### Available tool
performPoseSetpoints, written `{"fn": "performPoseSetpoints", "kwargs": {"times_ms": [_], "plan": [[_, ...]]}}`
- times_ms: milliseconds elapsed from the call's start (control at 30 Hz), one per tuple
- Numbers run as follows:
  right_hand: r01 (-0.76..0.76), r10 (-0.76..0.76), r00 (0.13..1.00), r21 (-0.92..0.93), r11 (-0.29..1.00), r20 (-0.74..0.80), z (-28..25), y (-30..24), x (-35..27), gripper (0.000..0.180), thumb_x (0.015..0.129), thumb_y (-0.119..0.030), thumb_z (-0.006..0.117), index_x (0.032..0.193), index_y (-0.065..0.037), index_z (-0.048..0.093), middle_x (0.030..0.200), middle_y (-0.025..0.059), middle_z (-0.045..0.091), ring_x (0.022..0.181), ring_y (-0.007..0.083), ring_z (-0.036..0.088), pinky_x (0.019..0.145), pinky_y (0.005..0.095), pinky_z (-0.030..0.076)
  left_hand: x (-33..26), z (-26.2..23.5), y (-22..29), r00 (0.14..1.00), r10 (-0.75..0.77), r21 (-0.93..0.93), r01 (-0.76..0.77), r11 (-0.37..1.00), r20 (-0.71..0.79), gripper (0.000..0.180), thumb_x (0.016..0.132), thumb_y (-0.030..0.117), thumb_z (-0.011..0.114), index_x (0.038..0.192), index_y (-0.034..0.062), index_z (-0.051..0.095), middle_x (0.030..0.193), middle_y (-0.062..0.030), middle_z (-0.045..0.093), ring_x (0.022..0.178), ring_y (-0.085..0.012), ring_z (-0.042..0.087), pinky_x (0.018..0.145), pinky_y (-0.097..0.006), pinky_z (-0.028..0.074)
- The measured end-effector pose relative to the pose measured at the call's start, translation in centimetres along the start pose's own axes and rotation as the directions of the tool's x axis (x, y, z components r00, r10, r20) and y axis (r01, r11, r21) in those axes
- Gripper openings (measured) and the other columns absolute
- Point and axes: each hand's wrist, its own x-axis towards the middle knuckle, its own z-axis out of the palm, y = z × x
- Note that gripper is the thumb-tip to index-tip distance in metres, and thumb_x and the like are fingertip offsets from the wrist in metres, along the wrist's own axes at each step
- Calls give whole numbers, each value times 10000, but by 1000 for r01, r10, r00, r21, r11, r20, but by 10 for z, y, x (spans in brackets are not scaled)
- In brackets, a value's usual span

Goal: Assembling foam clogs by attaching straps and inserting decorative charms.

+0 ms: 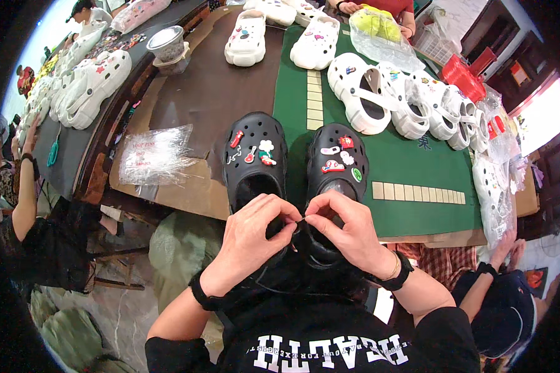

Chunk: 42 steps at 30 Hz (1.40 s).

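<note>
A pair of black clogs lies side by side in front of me, toes pointing away. Small colourful charms dot the upper of the left clog (255,169) and of the right clog (337,183). Over the heel openings, my left hand (250,229) and my right hand (350,231) meet fingertip to fingertip in the gap between the clogs. Both are closed in a pinch on something small, dark and thin, too small to name. My hands partly cover the openings and heels of the clogs.
White clogs (361,115) with charms line the green mat (417,165) at the right; others stand farther back. A clear plastic bag (158,155) lies on the brown board at left. Other people work around the tables, one handling a yellow-green item (378,23) at the far side.
</note>
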Motion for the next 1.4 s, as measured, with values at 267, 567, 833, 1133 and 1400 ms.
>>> {"fn": "performPoseSetpoints", "kwargs": {"times_ms": [267, 567, 833, 1133, 1400], "plan": [[113, -111, 994, -100, 989, 26, 5, 0, 2, 127, 892, -64, 684, 980, -20, 605, 847, 101, 595, 721, 233, 613, 655, 340, 490, -3, 2, 0, 998, -44, 43, 46, 998, -38, 131, 780, -27, 709, 874, 14, 628, 847, -87, 638, 784, -232, 646, 702, -322, 507], [187, -185, 982, -269, 945, 34, 12, 1, 2, 144, 898, -110, 653, 957, -33, 546, 894, 140, 603, 838, 344, 630, 697, 426, 502, -3, 3, 0, 999, 20, 150, -13, 989, -50, 135, 796, 16, 715, 883, 50, 618, 820, -72, 622, 747, -233, 630, 660, -342, 502], [53, -59, 998, -196, 979, -24, 2, 12, -5, 147, 955, -168, 580, 989, -40, 518, 777, 169, 622, 727, 407, 635, 622, 483, 487, 5, 6, 5, 978, -197, 44, 194, 980, 63, 73, 858, -6, 672, 925, -21, 646, 831, -49, 683, 799, -109, 614, 771, -258, 490], [237, -245, 965, -710, 663, 93, 43, -9, -25, 440, 876, -178, 614, 1276, -41, 494, 833, 162, 592, 683, 335, 689, 514, 414, 534, -21, -1, -8, 960, -210, -205, 172, 963, -182, 136, 921, -49, 574, 1050, -20, 607, 978, -48, 619, 897, -114, 575, 823, -247, 454], [264, -268, 958, -671, 693, 100, -10, -14, -35, 118, 860, -123, 571, 974, -104, 591, 807, 135, 607, 747, 311, 668, 608, 422, 519, -25, -8, -33, 920, -220, -166, 173, 971, -324, 323, 956, 41, 554, 1277, 1, 559, 1399, -133, 458, 1307, -222, 448, 1077, -362, 375]]}}
